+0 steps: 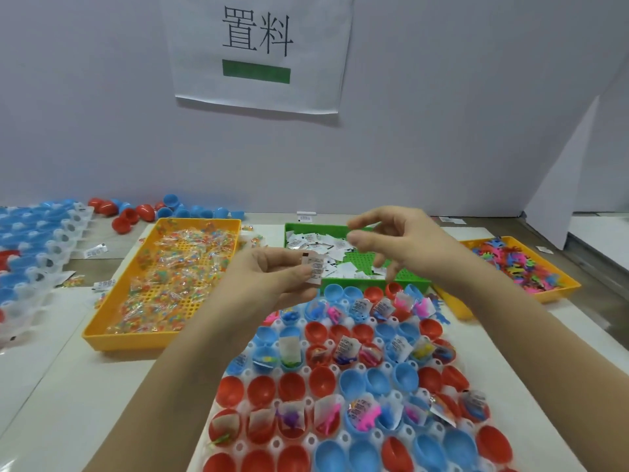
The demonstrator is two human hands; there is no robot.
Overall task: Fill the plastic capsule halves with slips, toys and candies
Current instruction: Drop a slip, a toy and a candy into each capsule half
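Observation:
A clear holder tray (308, 401) in front of me carries rows of red and blue capsule halves (374, 379); some hold slips, toys and candy packets, others are bare. My left hand (275, 277) pinches a small stack of white printed slips (315, 269) above the tray's far end. My right hand (394, 240) hovers over the green slip tray (296, 229) with fingers loosely spread and nothing visibly held. Loose white slips (313, 241) lie in the green tray.
A yellow tray of candy packets (177, 277) sits at left, another yellow tray of coloured plastic toys (520, 267) at right. A second holder of blue halves (30, 253) lies far left. Loose red and blue halves (163, 209) rest by the white partition wall.

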